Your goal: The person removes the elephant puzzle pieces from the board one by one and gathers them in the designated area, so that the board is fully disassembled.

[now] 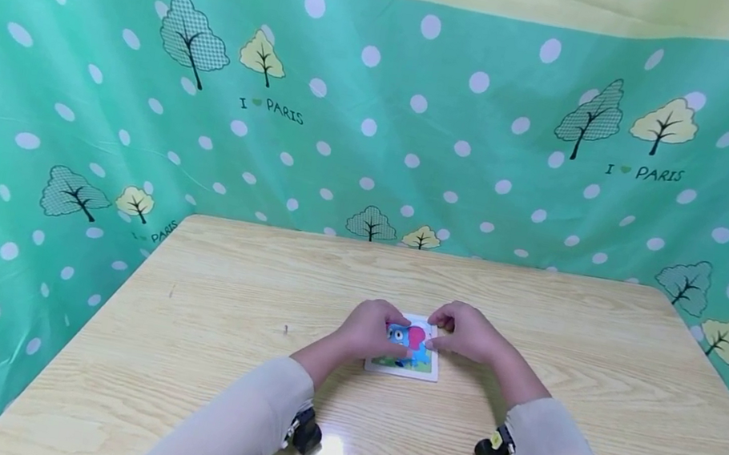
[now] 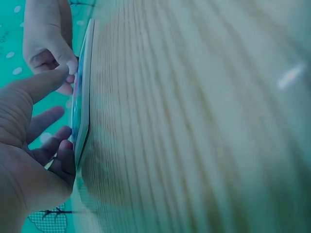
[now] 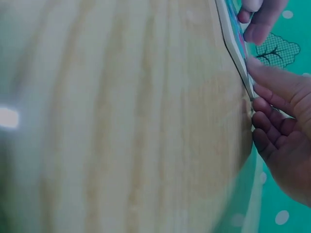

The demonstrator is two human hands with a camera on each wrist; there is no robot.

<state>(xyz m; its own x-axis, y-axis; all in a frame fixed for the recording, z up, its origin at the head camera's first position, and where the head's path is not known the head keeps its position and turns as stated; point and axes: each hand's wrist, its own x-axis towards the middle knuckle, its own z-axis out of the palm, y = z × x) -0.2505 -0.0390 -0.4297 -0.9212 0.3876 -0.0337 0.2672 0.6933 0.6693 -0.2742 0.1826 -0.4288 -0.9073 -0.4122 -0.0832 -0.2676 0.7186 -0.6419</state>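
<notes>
A small square jigsaw puzzle (image 1: pixel 424 366) with a white border lies flat on the table. Its picture shows a blue cartoon figure and a pink-red heart-like shape. My left hand (image 1: pixel 366 331) covers the puzzle's left part, thumb and fingers spread apart over its face; in the left wrist view, the thumb (image 2: pixel 46 83) stretches out. At the upper right corner, my right hand (image 1: pixel 472 333) holds the edge, thumb (image 3: pixel 272 77) on the face and fingers curled by the corner. Both hands hide parts of the picture, and any loose piece under the fingertips cannot be made out.
The wooden table (image 1: pixel 223 365) spreads around the puzzle, with a small dark mark (image 1: pixel 286 327) on its top. A green dotted curtain (image 1: pixel 327 107) hangs behind and along both sides. Black wrist cameras (image 1: pixel 306 433) sit below the sleeves.
</notes>
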